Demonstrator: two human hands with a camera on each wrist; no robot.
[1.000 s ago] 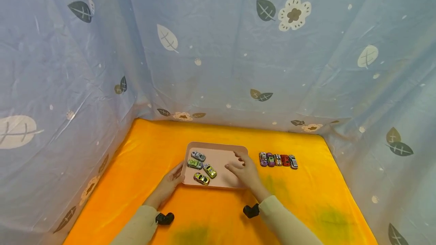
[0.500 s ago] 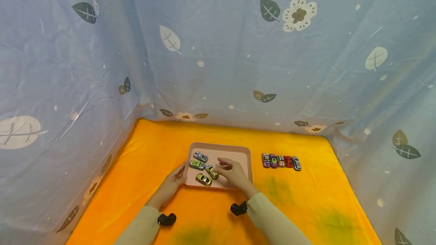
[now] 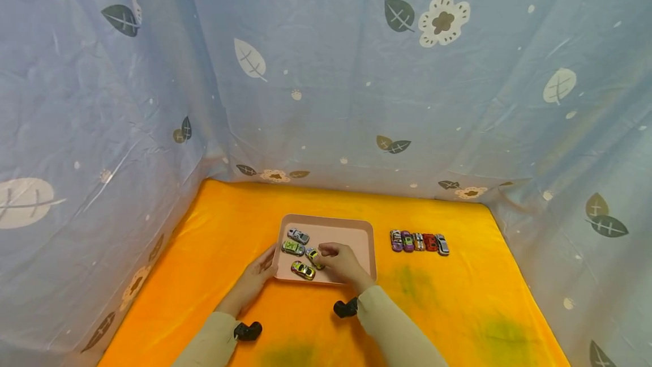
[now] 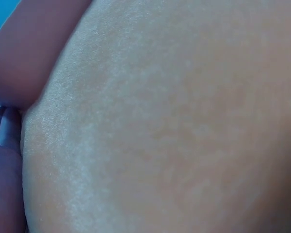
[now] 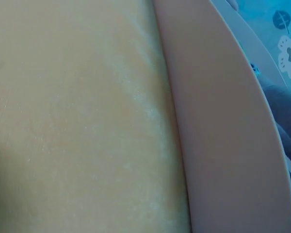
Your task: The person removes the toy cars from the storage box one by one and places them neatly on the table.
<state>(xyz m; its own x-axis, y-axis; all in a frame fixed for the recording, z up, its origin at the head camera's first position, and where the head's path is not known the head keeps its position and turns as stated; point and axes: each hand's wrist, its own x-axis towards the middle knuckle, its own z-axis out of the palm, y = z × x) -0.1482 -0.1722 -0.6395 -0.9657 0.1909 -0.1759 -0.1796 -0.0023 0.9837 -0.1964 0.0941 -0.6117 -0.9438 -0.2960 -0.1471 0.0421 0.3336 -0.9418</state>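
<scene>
A shallow pink tray (image 3: pixel 351 230) lies on the yellow cloth, with several small toy cars in its left part. My left hand (image 3: pixel 253 277) rests against the tray's left side, fingers fairly straight along the wall and thumb near the front corner. Over the tray's middle, my right hand (image 3: pixel 342 264) pinches the right end of a yellow toy car (image 3: pixel 312 255), its fingertips partly hidden. Around that car lie a silver toy car (image 3: pixel 298 235), a green one (image 3: pixel 293 248) and a gold-yellow one (image 3: pixel 303 270). Both wrist views show mostly cloth and the tray's outer wall (image 5: pixel 228 121).
To the right of the tray, several toy cars stand side by side in a row, a red one (image 3: pixel 430 242) and a silver one (image 3: pixel 442 244) at its right end. The yellow cloth (image 3: pixel 458 299) spreads around, enclosed by blue patterned curtains (image 3: pixel 326 72).
My right hand has moved left from the tray's right part to the yellow toy car, and its fingers have closed in on it. The left hand stays at the tray's side.
</scene>
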